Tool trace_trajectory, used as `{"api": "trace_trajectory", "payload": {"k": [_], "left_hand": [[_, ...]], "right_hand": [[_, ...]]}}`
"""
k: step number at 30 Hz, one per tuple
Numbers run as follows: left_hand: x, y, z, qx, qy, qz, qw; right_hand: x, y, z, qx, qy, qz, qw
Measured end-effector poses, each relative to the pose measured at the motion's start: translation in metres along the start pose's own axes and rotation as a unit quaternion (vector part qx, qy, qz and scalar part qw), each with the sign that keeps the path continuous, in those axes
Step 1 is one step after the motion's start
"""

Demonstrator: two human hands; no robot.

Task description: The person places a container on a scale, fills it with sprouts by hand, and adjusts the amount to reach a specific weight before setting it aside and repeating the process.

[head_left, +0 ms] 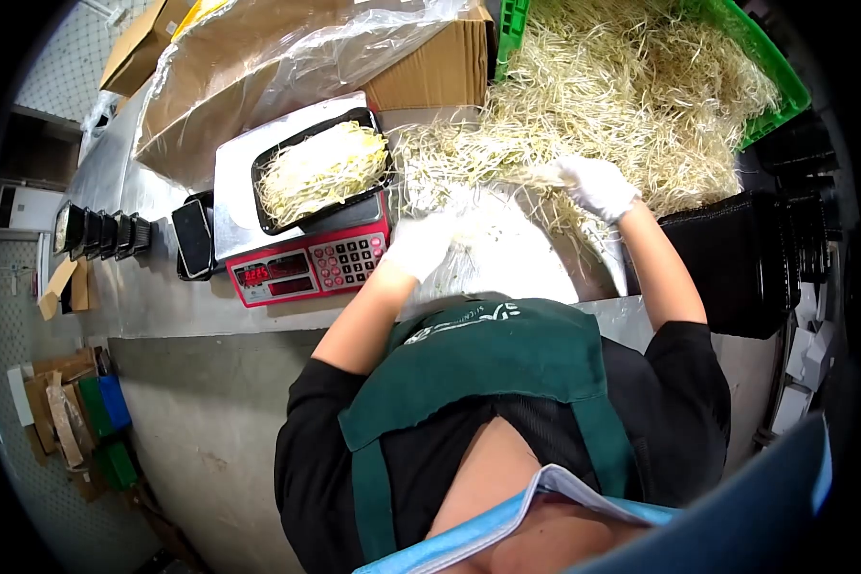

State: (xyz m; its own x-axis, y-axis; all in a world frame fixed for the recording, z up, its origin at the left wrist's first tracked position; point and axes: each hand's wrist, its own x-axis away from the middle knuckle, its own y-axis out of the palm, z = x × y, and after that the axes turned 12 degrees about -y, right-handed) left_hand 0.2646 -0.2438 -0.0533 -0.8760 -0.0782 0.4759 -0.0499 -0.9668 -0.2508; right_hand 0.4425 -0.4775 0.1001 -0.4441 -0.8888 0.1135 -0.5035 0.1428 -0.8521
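Note:
My right hand point(598, 187), in a white glove, is closed on a few bean sprouts point(536, 176) at the near edge of the big heap. My left hand point(421, 245), gloved in white too, is just right of the red digital scale point(306, 272), over a white sheet point(512, 251). Its fingers blend into that sheet, and I cannot tell how they are held. On the scale's metal plate, a black tray point(261, 182) holds a mound of bean sprouts point(320, 174). Loose sprouts point(430, 170) lie between the scale and the heap.
A green crate point(770, 77) full of sprouts lies tipped at the back right. Stacked black trays point(727, 258) stand at right. Behind the scale is a plastic-lined cardboard box point(430, 67). A phone point(192, 235) and several filled black trays point(100, 232) are on the left.

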Motion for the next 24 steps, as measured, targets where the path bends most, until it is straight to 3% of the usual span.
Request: {"api": "trace_trajectory", "payload": {"k": [1, 2, 3, 4, 6, 7, 8, 10, 12, 14, 15, 16, 17, 18, 19, 20, 21, 22, 24], "left_hand": [[0.029, -0.002, 0.035, -0.272, 0.04, 0.042, 0.96], [0.062, -0.004, 0.075, -0.462, 0.085, 0.085, 0.879], [0.066, 0.006, 0.099, -0.482, 0.022, 0.028, 0.876], [0.054, 0.015, 0.092, -0.481, 0.022, 0.028, 0.876], [0.036, 0.021, 0.08, -0.552, 0.199, 0.179, 0.79], [0.044, 0.011, 0.074, -0.429, 0.206, 0.109, 0.873], [0.052, 0.003, 0.068, -0.429, 0.205, 0.111, 0.873], [0.064, -0.006, 0.054, -0.443, 0.204, 0.171, 0.856], [0.063, -0.006, 0.05, -0.431, 0.189, 0.16, 0.868], [0.052, -0.003, 0.05, -0.421, 0.15, 0.159, 0.88], [0.05, 0.0, 0.055, -0.421, 0.149, 0.16, 0.88], [0.048, 0.003, 0.064, -0.456, 0.094, 0.143, 0.873], [0.043, 0.004, 0.066, -0.488, 0.038, 0.125, 0.863], [0.04, 0.003, 0.066, -0.487, 0.038, 0.125, 0.864], [0.037, 0.002, 0.067, -0.487, 0.075, 0.177, 0.852], [0.031, 0.0, 0.063, -0.485, 0.111, 0.226, 0.838], [0.025, -0.008, 0.062, -0.48, 0.139, 0.215, 0.839], [0.024, -0.014, 0.058, -0.482, 0.146, 0.214, 0.837], [0.04, -0.028, 0.08, -0.492, -0.017, 0.206, 0.846]], "right_hand": [[-0.001, 0.006, 0.012, 0.087, -0.054, 0.047, 0.994], [-0.004, 0.02, 0.013, 0.085, -0.051, 0.042, 0.994], [-0.011, 0.037, 0.004, 0.028, -0.038, 0.049, 0.998], [-0.022, 0.045, -0.008, -0.027, -0.027, 0.06, 0.997], [-0.037, 0.044, -0.042, -0.014, 0.03, -0.15, 0.988], [-0.044, 0.055, -0.027, -0.097, -0.023, -0.208, 0.973], [-0.041, 0.057, -0.019, -0.096, -0.025, -0.208, 0.973], [-0.031, 0.06, -0.007, -0.244, -0.085, -0.132, 0.957], [-0.024, 0.068, -0.015, -0.234, -0.092, -0.147, 0.957], [-0.011, 0.093, -0.038, -0.047, -0.07, -0.032, 0.996], [-0.006, 0.096, -0.063, 0.044, -0.023, -0.053, 0.997], [0.004, 0.13, -0.062, 0.157, -0.074, 0.089, 0.981], [0.001, 0.132, -0.064, 0.153, -0.059, 0.108, 0.98], [-0.002, 0.132, -0.064, 0.15, -0.043, 0.126, 0.98], [-0.006, 0.128, -0.059, 0.152, -0.042, 0.125, 0.98], [-0.013, 0.117, -0.056, 0.162, -0.017, 0.049, 0.985], [-0.019, 0.109, -0.05, 0.17, 0.01, -0.025, 0.985], [-0.018, 0.11, -0.027, 0.213, -0.077, 0.06, 0.972], [-0.018, 0.072, -0.025, 0.245, 0.014, -0.028, 0.969]]}}
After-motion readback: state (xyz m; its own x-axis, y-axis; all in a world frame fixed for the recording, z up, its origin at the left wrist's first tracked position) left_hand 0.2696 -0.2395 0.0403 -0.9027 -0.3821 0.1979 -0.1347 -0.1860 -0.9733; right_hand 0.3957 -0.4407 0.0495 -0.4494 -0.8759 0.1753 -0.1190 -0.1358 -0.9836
